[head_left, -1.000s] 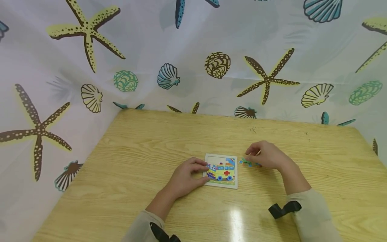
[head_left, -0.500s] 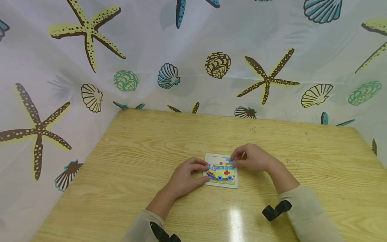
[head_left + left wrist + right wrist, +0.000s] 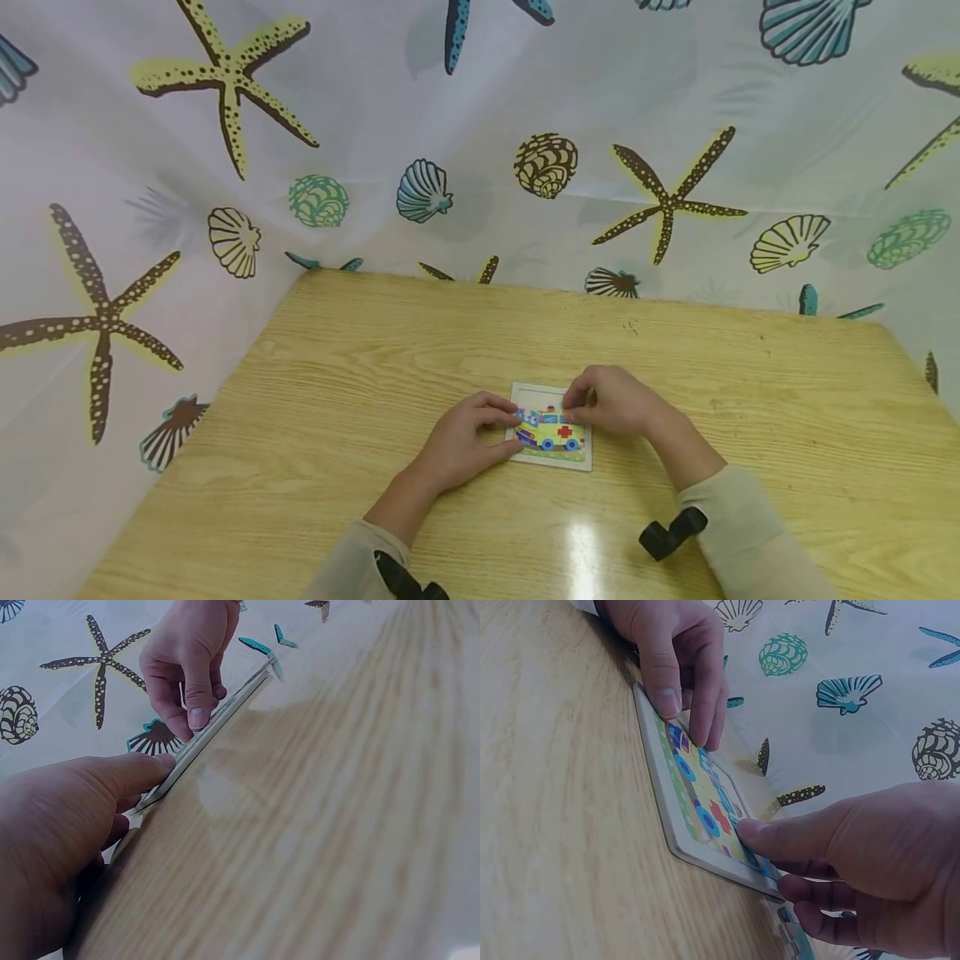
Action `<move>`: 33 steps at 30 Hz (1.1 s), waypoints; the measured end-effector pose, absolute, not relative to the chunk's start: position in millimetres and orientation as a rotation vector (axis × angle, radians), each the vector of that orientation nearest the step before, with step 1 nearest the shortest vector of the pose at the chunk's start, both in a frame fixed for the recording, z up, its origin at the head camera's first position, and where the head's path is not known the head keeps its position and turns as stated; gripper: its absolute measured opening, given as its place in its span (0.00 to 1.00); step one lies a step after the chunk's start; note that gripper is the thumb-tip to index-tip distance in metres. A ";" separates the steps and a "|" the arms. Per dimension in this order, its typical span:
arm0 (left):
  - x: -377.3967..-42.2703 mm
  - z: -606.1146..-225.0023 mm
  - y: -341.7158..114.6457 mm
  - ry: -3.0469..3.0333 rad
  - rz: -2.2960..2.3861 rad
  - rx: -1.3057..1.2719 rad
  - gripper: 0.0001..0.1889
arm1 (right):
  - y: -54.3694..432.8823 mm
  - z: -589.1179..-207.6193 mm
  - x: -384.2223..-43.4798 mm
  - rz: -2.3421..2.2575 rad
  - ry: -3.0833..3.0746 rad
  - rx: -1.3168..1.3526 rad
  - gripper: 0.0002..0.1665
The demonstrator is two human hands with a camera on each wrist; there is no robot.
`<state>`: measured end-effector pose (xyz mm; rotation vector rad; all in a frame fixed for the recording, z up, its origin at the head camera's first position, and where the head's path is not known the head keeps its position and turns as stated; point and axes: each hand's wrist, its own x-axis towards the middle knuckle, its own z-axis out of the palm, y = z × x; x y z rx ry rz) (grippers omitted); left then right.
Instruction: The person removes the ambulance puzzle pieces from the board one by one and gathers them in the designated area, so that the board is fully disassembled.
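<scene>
A square jigsaw puzzle (image 3: pixel 551 430) with a yellow ambulance picture lies in a white-rimmed tray on the table. My left hand (image 3: pixel 465 442) grips the tray's left side, thumb on the near part of the rim and fingertips over the picture. Over the upper right of the puzzle, my right hand (image 3: pixel 615 402) pinches a puzzle piece between thumb and forefinger; its fingers mostly hide the piece. In the right wrist view, the right thumb (image 3: pixel 756 834) sits above the ambulance windows. The recess along the tray's far side shows pale bare backing.
Loose puzzle pieces (image 3: pixel 795 934) lie just right of the tray, beneath the right hand. The wood-grain table (image 3: pixel 390 333) reaches back to a white curtain (image 3: pixel 480 167) printed with starfish and shells. Black wrist mounts (image 3: pixel 672 533) stick out from both sleeves.
My right hand has moved left from the loose pieces beside the tray to over the puzzle's upper right. The left hand has stayed on the tray. The head view has shifted slightly.
</scene>
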<state>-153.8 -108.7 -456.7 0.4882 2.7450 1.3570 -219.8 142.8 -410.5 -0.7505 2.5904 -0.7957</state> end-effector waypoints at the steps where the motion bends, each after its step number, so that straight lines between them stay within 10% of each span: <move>1: -153.9 -456.4 -108.4 2.746 1.357 0.488 0.14 | 142.7 -410.8 -219.5 -0.790 2.597 -0.751 0.04; 33: -153.3 -456.9 -107.0 2.755 1.330 0.456 0.14 | 149.1 -415.3 -202.4 -1.006 2.730 -0.517 0.14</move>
